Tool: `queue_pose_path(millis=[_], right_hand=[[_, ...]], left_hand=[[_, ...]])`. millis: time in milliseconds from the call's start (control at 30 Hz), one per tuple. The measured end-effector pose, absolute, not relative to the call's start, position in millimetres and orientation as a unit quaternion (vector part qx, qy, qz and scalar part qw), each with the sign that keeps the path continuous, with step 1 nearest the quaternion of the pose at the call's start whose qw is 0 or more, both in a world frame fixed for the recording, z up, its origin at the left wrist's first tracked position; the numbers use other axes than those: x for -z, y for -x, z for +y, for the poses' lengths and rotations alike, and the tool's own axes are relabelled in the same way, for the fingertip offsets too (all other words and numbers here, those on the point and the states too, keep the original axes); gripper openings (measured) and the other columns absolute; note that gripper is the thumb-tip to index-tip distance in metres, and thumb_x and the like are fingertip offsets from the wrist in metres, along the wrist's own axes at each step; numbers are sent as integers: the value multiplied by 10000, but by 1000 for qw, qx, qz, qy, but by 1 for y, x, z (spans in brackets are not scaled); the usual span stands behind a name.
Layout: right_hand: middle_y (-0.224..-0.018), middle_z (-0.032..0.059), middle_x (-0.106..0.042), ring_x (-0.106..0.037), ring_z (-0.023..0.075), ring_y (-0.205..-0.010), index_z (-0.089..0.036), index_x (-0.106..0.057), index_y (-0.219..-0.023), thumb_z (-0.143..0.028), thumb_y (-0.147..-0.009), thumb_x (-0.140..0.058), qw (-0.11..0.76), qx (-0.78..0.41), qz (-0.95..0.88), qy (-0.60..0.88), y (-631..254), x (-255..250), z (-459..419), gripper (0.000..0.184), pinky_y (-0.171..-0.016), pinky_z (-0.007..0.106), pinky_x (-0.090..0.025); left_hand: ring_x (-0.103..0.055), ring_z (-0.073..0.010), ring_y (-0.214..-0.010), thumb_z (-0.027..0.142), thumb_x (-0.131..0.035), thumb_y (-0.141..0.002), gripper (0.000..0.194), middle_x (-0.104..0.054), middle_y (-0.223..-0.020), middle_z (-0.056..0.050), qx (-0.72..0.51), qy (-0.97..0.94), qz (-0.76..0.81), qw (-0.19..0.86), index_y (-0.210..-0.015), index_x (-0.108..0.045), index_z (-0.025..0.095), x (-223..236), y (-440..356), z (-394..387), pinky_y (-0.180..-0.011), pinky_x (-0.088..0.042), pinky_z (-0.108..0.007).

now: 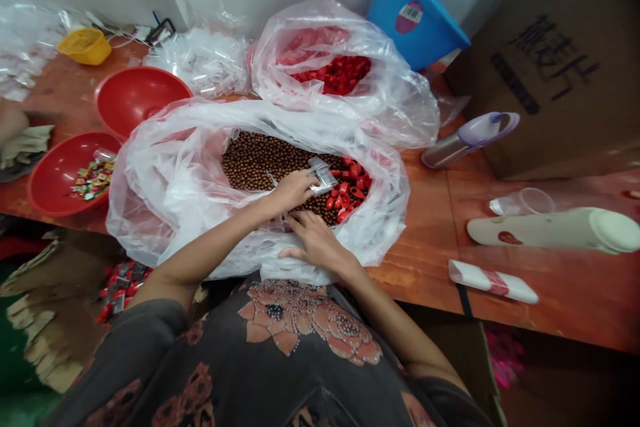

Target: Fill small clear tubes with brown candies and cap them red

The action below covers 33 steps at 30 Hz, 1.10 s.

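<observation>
A large clear plastic bag [170,193] lies open on the table, filled with small brown balls [265,160]. At its right end several red plastic scoop-like pieces [350,190] lie on the balls. My left hand [293,191] reaches over the balls, its fingers closed at the edge of a small clear plastic container [323,177]. Just below it, my right hand [317,240] rests at the near rim of the bag, fingers stretched and thumb apart. Part of its fingertips is hard to make out against the film.
Behind stands another bag [400,107] of red pieces, beside a blue bin [420,13]. Red bowls [143,90] and a yellow basket [85,47] are at left. Bottles [540,230], a purple-lidded flask [470,137] and a cardboard box [555,67] occupy the right. Another person's hand [11,123] shows far left.
</observation>
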State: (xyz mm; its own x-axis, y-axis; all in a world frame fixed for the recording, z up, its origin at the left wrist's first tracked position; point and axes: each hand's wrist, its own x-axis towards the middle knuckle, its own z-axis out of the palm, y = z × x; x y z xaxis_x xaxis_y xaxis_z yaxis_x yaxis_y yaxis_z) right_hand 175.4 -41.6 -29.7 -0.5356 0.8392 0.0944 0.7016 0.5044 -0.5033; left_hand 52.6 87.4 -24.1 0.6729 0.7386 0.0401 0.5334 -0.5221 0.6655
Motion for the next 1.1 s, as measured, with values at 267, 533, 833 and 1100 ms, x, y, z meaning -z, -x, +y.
queue_pose_path(millis=[267, 533, 833, 1100], right_hand=[[-977, 109, -658, -579, 230, -895, -167, -685, -1071, -173, -977, -389, 185, -132, -770, 596, -241, 43, -27, 310, -840, 368, -479], [-1051, 118, -634, -597, 239, -901, -214, -607, -1286, -364, -976, -472, 44, -83, -737, 669, -243, 35, -5, 370, -725, 309, -432], [-964, 135, -680, -672, 257, -821, -175, -599, -1130, -504, -947, -497, -55, -48, -702, 708, -223, 30, -2, 390, -641, 297, -404], [-952, 102, -736, -690, 232, -884, -203, -605, -1220, -213, -956, -425, -1, -87, -699, 710, -224, 32, -3, 320, -696, 290, -450]], left_hand=[[-559, -242, -879, 93, -541, -765, 384, -569, -890, -78, -142, -892, 269, 335, -1067, -725, 241, 61, -66, 95, -837, -441, -353], [-565, -225, -1022, 269, -572, -907, 220, -602, -1057, -111, -135, -909, 315, 237, -1068, -684, 169, 33, -45, 84, -906, -447, -350], [-547, -106, -483, 261, -762, -714, 216, -625, -625, 18, -114, -610, 623, 475, -866, -676, 135, 31, 71, 144, -507, -426, -226], [-499, -83, -485, 263, -811, -621, 233, -637, -577, 11, -163, -620, 589, 493, -786, -737, 116, 57, 6, 182, -478, -392, -195]])
